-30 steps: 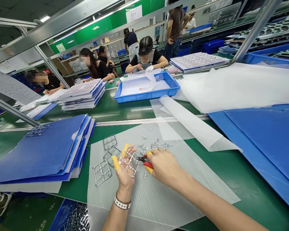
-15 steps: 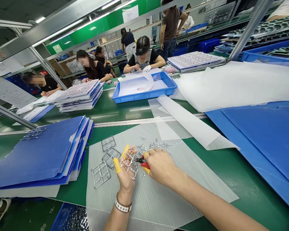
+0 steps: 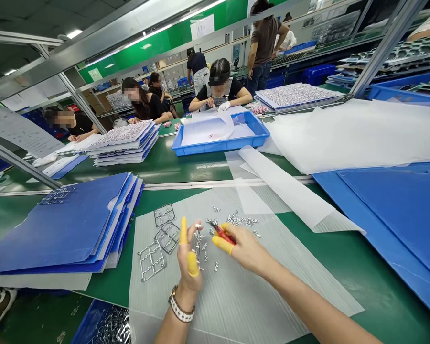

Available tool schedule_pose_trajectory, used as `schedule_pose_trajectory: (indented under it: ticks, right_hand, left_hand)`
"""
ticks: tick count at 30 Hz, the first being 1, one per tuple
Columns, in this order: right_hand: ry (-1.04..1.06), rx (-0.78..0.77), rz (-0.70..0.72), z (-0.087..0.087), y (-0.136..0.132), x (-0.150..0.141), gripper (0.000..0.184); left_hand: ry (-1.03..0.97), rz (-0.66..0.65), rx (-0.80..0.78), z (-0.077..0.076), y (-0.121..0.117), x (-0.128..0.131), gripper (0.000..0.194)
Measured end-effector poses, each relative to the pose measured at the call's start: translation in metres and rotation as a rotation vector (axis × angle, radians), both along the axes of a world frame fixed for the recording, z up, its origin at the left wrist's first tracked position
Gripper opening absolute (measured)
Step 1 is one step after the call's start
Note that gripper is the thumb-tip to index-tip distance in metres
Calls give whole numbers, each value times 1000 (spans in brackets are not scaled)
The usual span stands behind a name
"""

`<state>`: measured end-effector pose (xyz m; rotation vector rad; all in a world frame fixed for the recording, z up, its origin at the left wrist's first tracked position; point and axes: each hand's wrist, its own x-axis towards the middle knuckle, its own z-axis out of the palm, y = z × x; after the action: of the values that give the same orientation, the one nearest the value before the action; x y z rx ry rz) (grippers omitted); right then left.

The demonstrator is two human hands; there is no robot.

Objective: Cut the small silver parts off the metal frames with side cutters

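Note:
My left hand (image 3: 189,260), with yellow finger covers and a watch on the wrist, grips a silvery sprue frame (image 3: 198,246) turned nearly edge-on. Part of that frame is hidden by the palm and fingers. Red-handled nippers (image 3: 222,233) are in my right hand (image 3: 245,248), their dark jaws pointing up and left, apart from the frame. Small shiny loose parts (image 3: 238,219) lie scattered on the translucent sheet (image 3: 258,286) beyond and beneath my hands. Left of my left hand rest three more sprue frames (image 3: 151,261), which still carry small parts.
Blue folder-like sheets (image 3: 68,220) are stacked at left, more blue sheets (image 3: 387,220) at right. A rolled translucent sheet (image 3: 290,191) lies behind. Across the bench stand a blue tray (image 3: 218,145) and seated co-workers (image 3: 220,88). A bin of metallic pieces (image 3: 109,325) sits below the front edge.
My left hand has rolled, turning the sprue frame from face-up to nearly edge-on. The nippers have come away from the frame, slightly up and right. The whole view has shifted a little.

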<state>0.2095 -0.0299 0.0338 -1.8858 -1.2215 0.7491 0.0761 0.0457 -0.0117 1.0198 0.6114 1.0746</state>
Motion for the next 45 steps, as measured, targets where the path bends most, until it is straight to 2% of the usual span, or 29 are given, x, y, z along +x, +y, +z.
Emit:
schedule_pose_trajectory:
  ticks: [3,5,9,12,14,16,19,20,22,25,28,30,32,35,37,40,45]
  right_hand:
    - [550,71,-97,-7,9,-4,27]
    - [749,103,-132,-11,14,-10,25]
    - [858,138,-131,-14,15,-15,25]
    - [735,208,-154,-10,11,-13,25]
    - [497,250,-137,-7,7,-13,20]
    - [167,289,-47,-6,3,-15,13]
    - [-301,355,229,-10,-3,-28,16]
    - [-415,368,323,-12,-4,-33,17]
    - [-574,374,452,-18,-4,-44,18]
    - [-644,369,524,-25,-5,-54,21]
    - [-580,385,542,-24,-8,-55,27]
    - [-515,414,499,-20,-10,-52,41]
    - [-492,402,392,-16,-10,-47,44]
    - [-585,247,213,-12,-5,-38,31]
    - [-679,121,155,-10,-1,-33,31]
    - [-770,4,153,-6,4,-30,33]
    - [-790,-68,153,-1,7,-32,35]
  left_hand:
    - [115,-65,259,-10,-2,-5,62]
    - [207,-102,427,-15,-2,-7,64]
    - [350,-133,645,-16,-3,-8,70]
    - [317,-94,677,-9,-6,-9,76]
    - [234,-17,562,-4,-6,-10,80]
    - [129,2,260,2,-1,-10,76]
    - [-30,-199,-308,8,11,-6,68]
    - [-78,-286,-444,9,16,-5,69]
    - [-145,-418,-598,9,21,-3,71]
    - [-179,-496,-663,8,25,-2,66]
    - [-188,-474,-677,7,27,-3,68]
    - [-205,-436,-667,6,29,-5,74]
    - [-214,-385,-633,7,29,-6,76]
    - [-197,-271,-555,6,24,-4,76]
    - [-168,-215,-512,5,19,-2,76]
    - [-130,-168,-470,2,14,3,74]
    - [-114,-151,-421,-1,10,4,64]
